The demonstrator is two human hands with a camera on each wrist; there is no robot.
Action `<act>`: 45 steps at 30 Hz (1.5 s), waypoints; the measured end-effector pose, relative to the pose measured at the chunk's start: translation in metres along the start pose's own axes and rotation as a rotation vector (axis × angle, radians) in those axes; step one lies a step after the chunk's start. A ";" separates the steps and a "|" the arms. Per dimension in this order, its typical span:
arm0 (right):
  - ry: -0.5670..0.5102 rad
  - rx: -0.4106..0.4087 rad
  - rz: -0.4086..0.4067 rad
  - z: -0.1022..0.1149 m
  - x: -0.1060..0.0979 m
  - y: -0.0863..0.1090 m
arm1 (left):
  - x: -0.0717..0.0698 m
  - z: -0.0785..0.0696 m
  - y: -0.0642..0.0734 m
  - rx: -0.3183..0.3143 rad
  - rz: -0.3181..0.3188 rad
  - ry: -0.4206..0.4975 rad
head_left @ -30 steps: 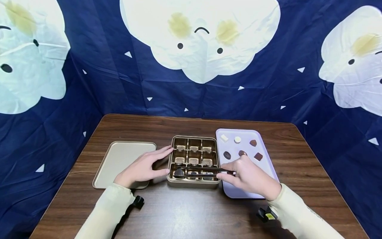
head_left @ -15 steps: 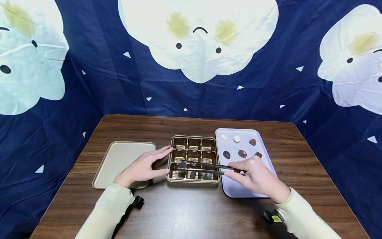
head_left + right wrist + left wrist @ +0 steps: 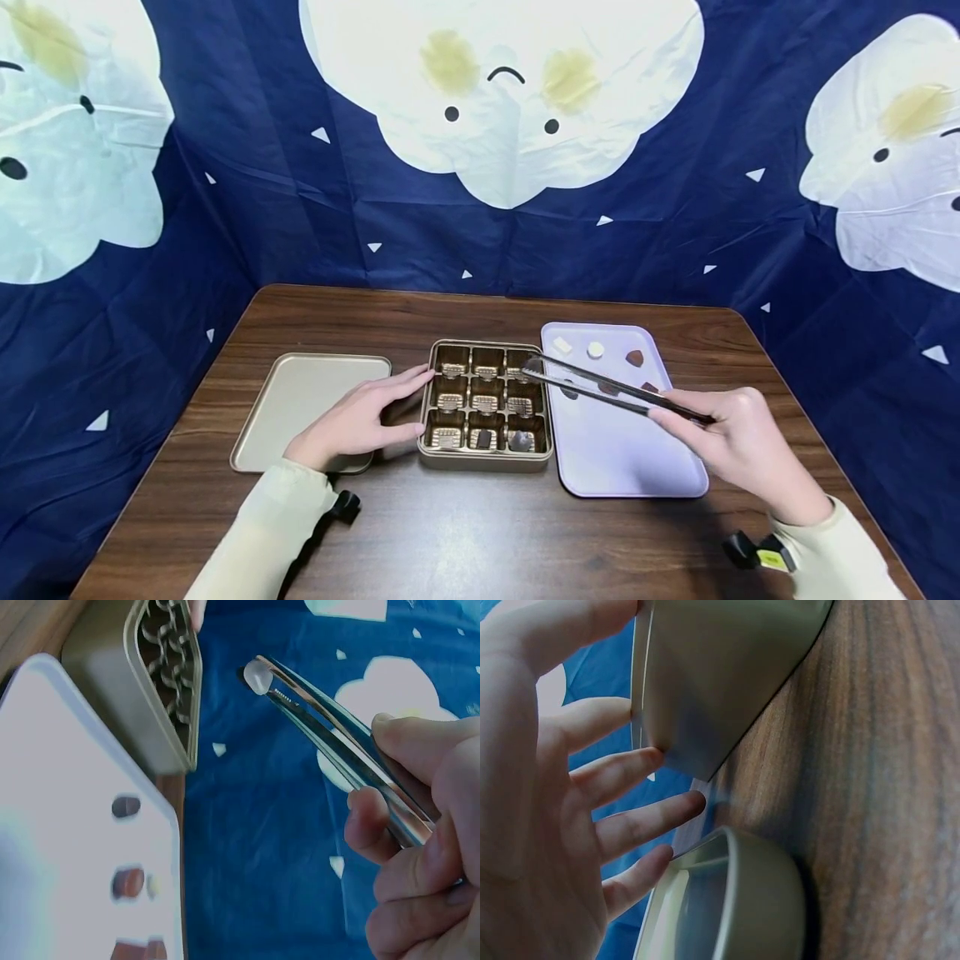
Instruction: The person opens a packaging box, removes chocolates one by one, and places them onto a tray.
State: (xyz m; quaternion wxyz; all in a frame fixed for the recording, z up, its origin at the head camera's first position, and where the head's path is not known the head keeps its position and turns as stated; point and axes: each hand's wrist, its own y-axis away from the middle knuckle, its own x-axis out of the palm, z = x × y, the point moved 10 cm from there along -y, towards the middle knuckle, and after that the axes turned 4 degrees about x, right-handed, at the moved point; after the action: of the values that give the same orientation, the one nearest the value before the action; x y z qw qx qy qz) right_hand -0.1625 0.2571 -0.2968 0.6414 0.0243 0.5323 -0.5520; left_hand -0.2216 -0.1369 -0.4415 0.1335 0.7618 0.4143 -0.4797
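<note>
My right hand [image 3: 750, 446] grips long dark tweezers [image 3: 600, 387], their tips over the back right compartment of a gold tin box [image 3: 480, 464]. Between the tips sits a rounded dark chocolate [image 3: 258, 676], shiny in the right wrist view. A gold plastic insert splits the box into rows of compartments. One small dark chocolate [image 3: 484, 438] lies in the front middle compartment, and a rounder chocolate [image 3: 521, 441] in the front right one. My left hand [image 3: 360, 421] has its fingers spread, fingertips and thumb against the box's left side.
A lilac tray [image 3: 630, 467] stands right of the box, bearing a white block [image 3: 562, 344], a round white piece [image 3: 596, 350], a brown piece [image 3: 634, 358] and several darker chocolates beneath the tweezers. To the left lies a gold lid [image 3: 300, 400]. Behind the table hangs a blue cloth [image 3: 465, 242].
My right hand has lifted the chocolate with the tweezers from the front left compartment and moved it right and back. The left hand has stayed at the box.
</note>
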 end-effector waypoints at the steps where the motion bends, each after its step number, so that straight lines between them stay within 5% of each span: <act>1: 0.015 0.009 -0.012 -0.003 -0.005 0.004 | 0.000 0.000 0.000 -0.003 0.003 -0.001; 8: 0.098 0.114 -0.060 -0.031 -0.021 0.038 | 0.000 0.001 0.001 -0.018 0.010 -0.005; 19: 0.096 0.197 0.003 -0.054 -0.001 0.077 | 0.000 0.000 -0.001 0.003 0.004 -0.016; 34: 0.080 0.179 0.044 -0.053 0.009 0.085 | 0.000 0.001 -0.001 -0.002 -0.002 -0.012; 45: 0.112 0.271 0.032 -0.061 0.002 0.088 | -0.001 -0.001 -0.001 0.003 0.001 -0.008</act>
State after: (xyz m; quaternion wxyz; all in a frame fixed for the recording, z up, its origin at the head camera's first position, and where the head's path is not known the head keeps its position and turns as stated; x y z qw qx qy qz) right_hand -0.1386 0.3281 -0.3732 0.6103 0.1499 0.4873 -0.6063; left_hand -0.2223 -0.1359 -0.4401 0.1341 0.7603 0.4129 -0.4832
